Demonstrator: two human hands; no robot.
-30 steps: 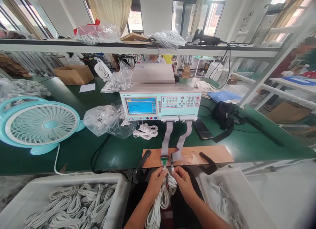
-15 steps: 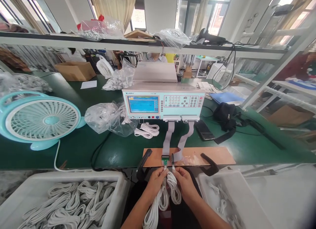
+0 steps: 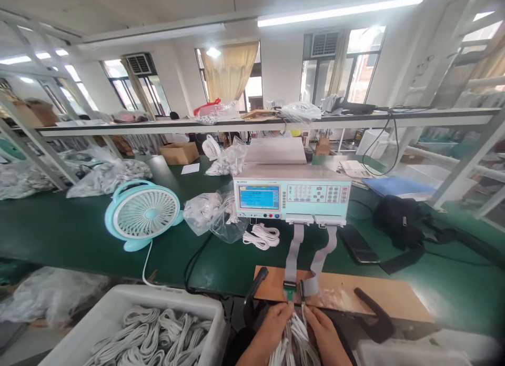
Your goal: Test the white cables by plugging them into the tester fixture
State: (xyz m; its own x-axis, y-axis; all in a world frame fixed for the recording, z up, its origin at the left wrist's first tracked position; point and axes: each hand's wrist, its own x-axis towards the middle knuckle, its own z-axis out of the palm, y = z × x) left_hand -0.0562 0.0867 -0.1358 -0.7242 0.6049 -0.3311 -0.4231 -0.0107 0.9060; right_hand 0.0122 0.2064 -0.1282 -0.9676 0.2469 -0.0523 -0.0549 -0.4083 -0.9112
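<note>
My left hand [image 3: 272, 326] is closed, pinching one end of a coiled white cable right below a small green circuit board [image 3: 290, 293]. The fingers of my right hand [image 3: 325, 332] pinch another cable end at the dark connector [image 3: 303, 289] beside it. Between the hands hangs the coiled white cable [image 3: 294, 342], its lower part cut off by the frame. Two grey ribbon cables [image 3: 294, 250] run from these connectors up to a bench tester [image 3: 311, 197] with a lit blue screen. My fingers cover the plug ends, so how deep they sit is hidden.
A wooden board [image 3: 394, 297] lies along the bench edge, with black clamps [image 3: 254, 295] on it. At lower left stands a white bin [image 3: 213, 303] of coiled cables. A turquoise fan [image 3: 148, 213], a white cable coil [image 3: 261, 236] and a phone [image 3: 358, 244] are on the bench.
The head view has tilted up and turned left, so the bench sits lower and further right. Both hands stay at the connectors. Text on the tester's screen looks different.
</note>
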